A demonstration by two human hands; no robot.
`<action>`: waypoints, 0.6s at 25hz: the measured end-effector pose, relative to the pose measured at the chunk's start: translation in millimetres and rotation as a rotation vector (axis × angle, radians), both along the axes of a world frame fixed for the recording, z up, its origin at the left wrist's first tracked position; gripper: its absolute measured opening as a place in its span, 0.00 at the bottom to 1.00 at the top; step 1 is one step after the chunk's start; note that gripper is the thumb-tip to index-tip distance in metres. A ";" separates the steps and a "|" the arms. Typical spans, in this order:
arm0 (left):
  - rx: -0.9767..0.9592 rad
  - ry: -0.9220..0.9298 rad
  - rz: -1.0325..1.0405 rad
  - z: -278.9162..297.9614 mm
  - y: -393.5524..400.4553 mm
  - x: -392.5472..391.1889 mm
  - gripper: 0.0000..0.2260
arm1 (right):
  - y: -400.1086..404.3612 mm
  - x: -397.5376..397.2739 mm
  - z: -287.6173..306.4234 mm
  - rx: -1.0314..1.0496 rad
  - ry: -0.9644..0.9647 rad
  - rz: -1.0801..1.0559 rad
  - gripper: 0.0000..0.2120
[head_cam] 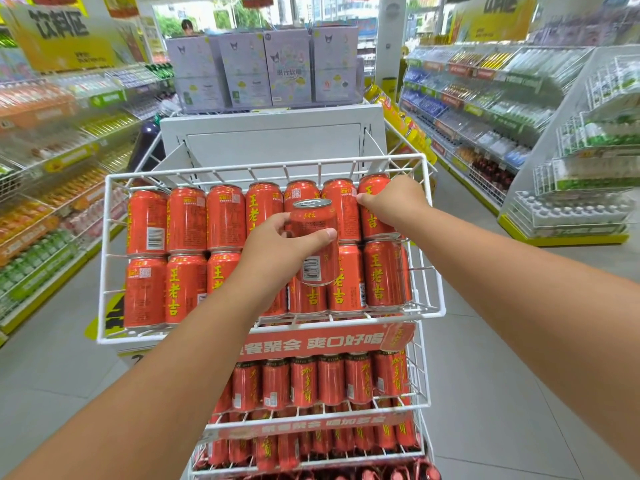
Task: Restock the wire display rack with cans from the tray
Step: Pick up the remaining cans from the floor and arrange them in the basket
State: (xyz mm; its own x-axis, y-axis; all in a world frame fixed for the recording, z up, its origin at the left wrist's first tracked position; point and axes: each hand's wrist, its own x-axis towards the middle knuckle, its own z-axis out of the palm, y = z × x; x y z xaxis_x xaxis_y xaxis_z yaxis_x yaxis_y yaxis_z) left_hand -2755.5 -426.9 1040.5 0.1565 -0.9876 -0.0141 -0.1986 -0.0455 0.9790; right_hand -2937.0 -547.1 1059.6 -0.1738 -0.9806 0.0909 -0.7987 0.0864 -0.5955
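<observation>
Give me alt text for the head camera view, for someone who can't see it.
A person's left hand holds a red drink can above a white wire rack basket filled with matching cans, while the right hand touches a top-row can. Shop shelves line both sides.

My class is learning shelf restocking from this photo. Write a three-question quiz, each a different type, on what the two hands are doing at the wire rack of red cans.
1. True or false: the left hand grips a red can lifted clear of the rows.
2. Multiple choice: the right hand rests on a can in the top basket's
A. back row, right end
B. front row, left end
C. lower tier
3. Fill in: the held can's silver ____ faces up.

Key: 1 true; 2 A; 3 top (lid).
</observation>
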 end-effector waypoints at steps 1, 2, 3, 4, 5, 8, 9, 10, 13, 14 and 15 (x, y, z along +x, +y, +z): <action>0.000 0.009 -0.003 0.4 0.8 -0.4 0.22 | 1.0 0.8 -0.3 0.003 0.034 0.000 0.27; -0.001 0.017 -0.006 0.1 0.6 -0.1 0.24 | 3.1 1.2 -0.1 0.011 0.052 -0.003 0.28; 0.002 0.008 0.000 -0.6 0.8 -0.2 0.26 | 7.5 0.3 0.8 0.025 0.062 -0.005 0.29; 0.007 0.006 0.007 -1.9 0.6 -0.4 0.28 | 13.6 -1.7 2.6 0.035 0.053 -0.006 0.29; 0.010 -0.005 0.014 -2.2 1.3 -0.8 0.32 | 21.1 -4.6 4.6 0.029 0.041 0.000 0.28; 0.006 -0.021 0.027 -0.7 4.6 -4.1 0.43 | 48.7 -14.9 0.3 -0.135 -0.066 0.061 0.23; 0.000 -0.021 0.027 0.1 5.0 -5.2 0.45 | 59.0 -17.5 -4.6 -0.200 -0.148 0.105 0.24; -0.005 -0.022 0.029 0.7 4.9 -6.5 0.44 | 69.1 -19.4 -10.2 -0.234 -0.231 0.167 0.25; 0.000 -0.035 0.024 1.6 2.2 -10.1 0.37 | 93.6 -19.8 -24.2 -0.120 -0.426 0.385 0.26; -0.003 -0.037 0.014 1.8 2.4 -12.6 0.34 | 97.5 -19.2 -28.2 -0.065 -0.463 0.432 0.28; -0.003 -0.043 0.006 3.9 5.2 -16.2 0.30 | 100.1 -18.3 -30.9 -0.032 -0.477 0.465 0.31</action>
State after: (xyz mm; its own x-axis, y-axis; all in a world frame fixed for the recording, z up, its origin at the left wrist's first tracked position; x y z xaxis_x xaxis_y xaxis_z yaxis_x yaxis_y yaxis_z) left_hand -2771.7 -421.7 1044.5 0.1624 -0.9867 -0.0041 -0.2398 -0.0435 0.9698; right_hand -2955.3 -447.0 1028.7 0.2378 -0.9613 0.1392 -0.3967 -0.2270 -0.8895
